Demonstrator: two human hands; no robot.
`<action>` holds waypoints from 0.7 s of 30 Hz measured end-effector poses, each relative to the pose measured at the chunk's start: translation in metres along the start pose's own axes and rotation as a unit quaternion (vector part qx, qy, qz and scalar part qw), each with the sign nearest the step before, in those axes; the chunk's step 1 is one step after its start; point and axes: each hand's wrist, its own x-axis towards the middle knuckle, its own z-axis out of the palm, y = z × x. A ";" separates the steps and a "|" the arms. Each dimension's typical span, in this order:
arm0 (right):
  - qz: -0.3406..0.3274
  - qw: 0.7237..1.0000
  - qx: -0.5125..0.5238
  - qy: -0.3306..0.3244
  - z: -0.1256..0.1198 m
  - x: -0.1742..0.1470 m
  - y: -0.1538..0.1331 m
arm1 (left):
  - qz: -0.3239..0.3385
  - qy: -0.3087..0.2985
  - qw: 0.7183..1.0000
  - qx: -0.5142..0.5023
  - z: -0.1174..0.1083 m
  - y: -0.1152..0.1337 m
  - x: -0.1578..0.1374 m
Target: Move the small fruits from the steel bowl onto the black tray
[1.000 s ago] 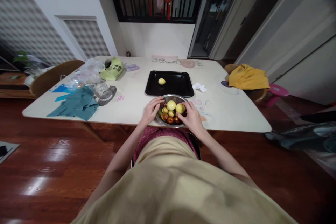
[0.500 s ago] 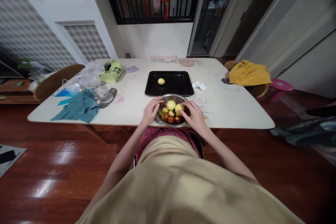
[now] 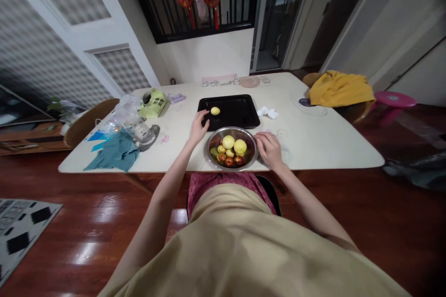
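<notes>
Round shiny metal bowl, upright, between left hand and right hand, rim right by right fingertips, contact unclear. Inside: two large smooth yellow round fruits on the side away from the body, one nearer each hand; smaller yellow-green and red-brown round fruits clustered alongside, exact count unclear. Black rectangular shallow tray, flat, beyond bowl, near left corner partly behind left hand. Single small pale-yellow oval fruit, whole, on tray just right of left fingertips
</notes>
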 end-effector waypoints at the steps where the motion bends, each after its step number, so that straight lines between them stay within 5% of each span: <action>1: 0.000 1.000 0.003 -0.001 0.001 0.000 -0.001 | -0.006 -0.021 1.000 0.012 0.004 -0.009 0.013; 10: 0.008 1.000 0.019 -0.004 0.001 0.002 -0.004 | -0.014 -0.136 0.987 0.088 0.048 -0.059 0.082; 17: 0.003 1.000 0.020 -0.003 0.001 0.002 -0.003 | -0.035 -0.147 0.982 0.116 0.049 -0.054 0.088; 21: 0.013 1.000 0.024 -0.007 0.002 0.003 -0.003 | -0.015 -0.099 0.989 0.107 0.035 -0.032 0.080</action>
